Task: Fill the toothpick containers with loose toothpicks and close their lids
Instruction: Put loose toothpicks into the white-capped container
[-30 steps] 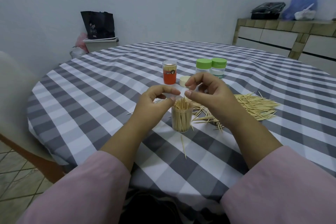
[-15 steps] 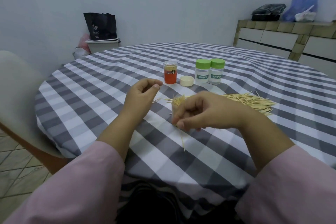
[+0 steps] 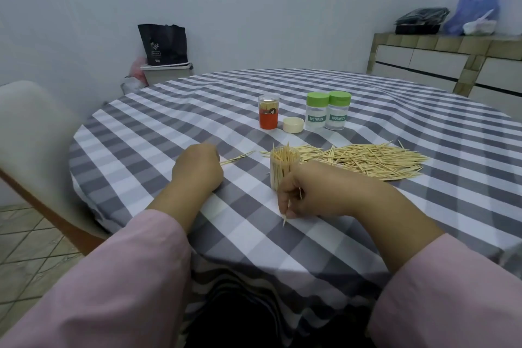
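Note:
An open clear container (image 3: 283,162) stuffed with upright toothpicks stands mid-table. My right hand (image 3: 316,191) lies just in front of it and pinches a single toothpick (image 3: 286,213) whose tip touches the cloth. My left hand (image 3: 197,168) rests on the cloth to the left, fingers curled down at a few stray toothpicks (image 3: 236,158); whether it holds any is hidden. A big loose toothpick pile (image 3: 367,159) spreads to the right. Farther back stand a lidded orange container (image 3: 268,111), a cream lid (image 3: 293,124) and two green-lidded containers (image 3: 317,111) (image 3: 338,110).
The round table wears a grey and white checked cloth (image 3: 395,220). A pale chair (image 3: 31,133) stands at the left edge. A bin with a black bag (image 3: 165,59) sits by the far wall, a tiled counter (image 3: 452,62) with bags at the right.
Both hands left the top of the open container. My right hand dropped to the cloth in front of it and took up a single toothpick; my left hand moved left and down to the stray ones.

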